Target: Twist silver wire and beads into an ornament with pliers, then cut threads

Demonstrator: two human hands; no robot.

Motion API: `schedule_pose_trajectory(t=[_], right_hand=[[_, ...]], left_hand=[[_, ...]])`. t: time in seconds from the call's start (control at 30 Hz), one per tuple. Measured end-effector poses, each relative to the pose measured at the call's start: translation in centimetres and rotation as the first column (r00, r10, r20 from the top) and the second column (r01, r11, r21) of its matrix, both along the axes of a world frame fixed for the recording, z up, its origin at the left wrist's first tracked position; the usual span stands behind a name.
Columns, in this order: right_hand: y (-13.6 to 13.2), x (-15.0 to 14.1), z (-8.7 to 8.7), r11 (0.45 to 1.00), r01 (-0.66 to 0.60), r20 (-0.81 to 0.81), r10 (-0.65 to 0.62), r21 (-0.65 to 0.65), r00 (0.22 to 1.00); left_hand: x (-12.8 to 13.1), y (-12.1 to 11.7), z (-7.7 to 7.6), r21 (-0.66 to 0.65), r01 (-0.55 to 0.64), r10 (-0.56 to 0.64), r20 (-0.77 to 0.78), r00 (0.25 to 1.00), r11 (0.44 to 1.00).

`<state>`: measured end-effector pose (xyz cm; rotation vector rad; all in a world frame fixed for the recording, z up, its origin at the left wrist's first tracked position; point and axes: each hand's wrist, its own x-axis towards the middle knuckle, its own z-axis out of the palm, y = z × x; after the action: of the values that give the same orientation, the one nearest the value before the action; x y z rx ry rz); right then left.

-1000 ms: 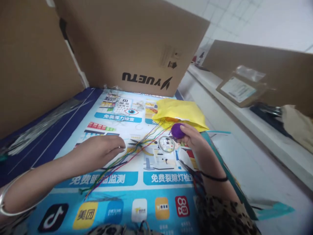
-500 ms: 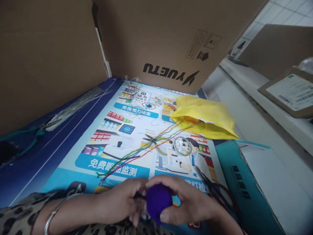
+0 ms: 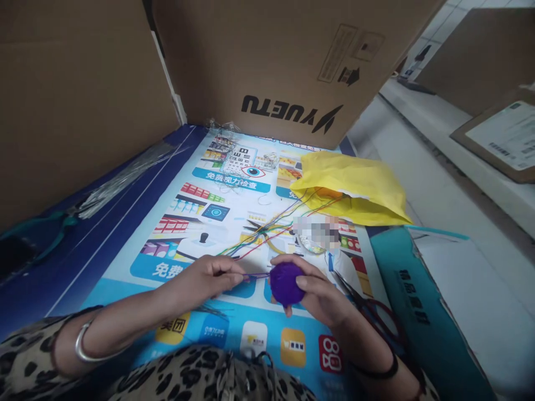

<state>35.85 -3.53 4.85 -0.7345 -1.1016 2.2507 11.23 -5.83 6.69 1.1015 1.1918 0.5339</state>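
A round purple ball (image 3: 286,284), fuzzy or cloth-like, is gripped in my right hand (image 3: 320,287), fingers wrapped over its right side. My left hand (image 3: 221,275) pinches a thin purple thread (image 3: 257,275) that runs taut from the ball's left side. Behind the hands, several coloured threads (image 3: 276,225) stretch across the printed sheet to the mouth of a yellow pouch (image 3: 355,181). Yellow-handled scissors (image 3: 267,236) lie beneath those threads. Another pair of scissors with red and black handles (image 3: 378,320) rests by my right forearm.
Tall cardboard panels (image 3: 288,61) wall off the back and left. On the left lie teal-handled pliers (image 3: 45,234) and a bundle of thin wires (image 3: 121,181). Tangled wire (image 3: 223,133) sits at the back. A teal box (image 3: 405,289) borders the right side.
Both hands have moved forward, away from my body, and apart. The purple ball went along in my right hand, and a taut purple thread now shows between it and my left hand.
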Motion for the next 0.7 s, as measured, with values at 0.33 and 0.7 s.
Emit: schedule_pose_trajectory(t=[0.33,0.7], right_hand=[[0.0,0.0,-0.6,0.995,0.007,0.079,-0.015,0.103,0.997],[-0.6,-0.8,0.2,0.695,-0.023,0.365,-0.349,0.719,0.863]], left_hand=[[1.2,0.3,1.2,-0.250,-0.071,0.183,0.460,0.869,0.966],[2.4,1.1,1.5,0.255,0.006,-0.012,0.021,1.000,0.967]])
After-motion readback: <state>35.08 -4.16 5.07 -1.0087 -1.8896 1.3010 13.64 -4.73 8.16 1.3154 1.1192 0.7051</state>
